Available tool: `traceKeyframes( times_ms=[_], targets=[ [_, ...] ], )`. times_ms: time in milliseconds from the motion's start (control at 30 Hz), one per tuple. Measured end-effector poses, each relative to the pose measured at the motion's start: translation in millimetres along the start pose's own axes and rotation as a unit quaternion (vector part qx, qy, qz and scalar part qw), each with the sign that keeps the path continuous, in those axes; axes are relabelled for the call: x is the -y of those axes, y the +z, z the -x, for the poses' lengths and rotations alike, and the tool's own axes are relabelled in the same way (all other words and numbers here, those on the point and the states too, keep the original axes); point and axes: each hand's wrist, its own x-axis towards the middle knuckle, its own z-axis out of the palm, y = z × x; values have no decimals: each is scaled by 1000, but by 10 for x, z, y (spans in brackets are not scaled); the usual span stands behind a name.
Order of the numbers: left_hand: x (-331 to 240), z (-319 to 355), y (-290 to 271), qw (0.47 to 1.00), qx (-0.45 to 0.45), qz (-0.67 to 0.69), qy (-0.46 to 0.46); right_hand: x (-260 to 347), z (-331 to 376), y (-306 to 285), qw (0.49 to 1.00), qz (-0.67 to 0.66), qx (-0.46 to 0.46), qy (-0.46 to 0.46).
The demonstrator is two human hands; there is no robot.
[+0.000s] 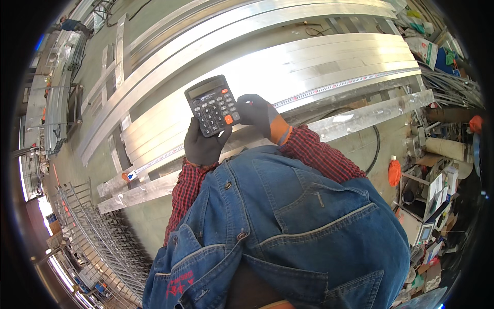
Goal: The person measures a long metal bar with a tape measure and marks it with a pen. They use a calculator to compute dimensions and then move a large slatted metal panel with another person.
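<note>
a: what's in the dark-gloved left hand (203, 147)?

b: a black rectangular desk calculator (213, 104) with grey keys and two orange ones, gripped from below, fingers curled round its lower edge.

a: and the right hand (260, 114)?

b: gloved, at the calculator's right edge, fingers bent; i can't tell if it presses a key. long silver aluminium profiles (288, 72) and a steel ruler (329, 86) lie beyond.

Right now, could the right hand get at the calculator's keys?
Probably yes. The right hand hovers beside the calculator, which the left hand holds from below with its key face up; nothing lies between the gloved fingers and the keys.
</note>
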Motion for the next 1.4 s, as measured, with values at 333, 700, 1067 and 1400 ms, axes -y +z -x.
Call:
traceKeyframes(
  times_ms=[333,700,1067,1400],
  targets=[
    [48,-85,-166,999,24,-23,-36,72,103,20,993,-36,-26,108],
    [195,-574,-1141,999,-9,14,-33,-320,54,-235,981,-15,-116,153],
    [164,-1748,-1804,983,-149,63,-82,-547,318,-373,971,103,-149,153],
    [-19,-1728,-1815,397,56,-914,68,-792,373,-390,947,305,-98,12]
  ],
)
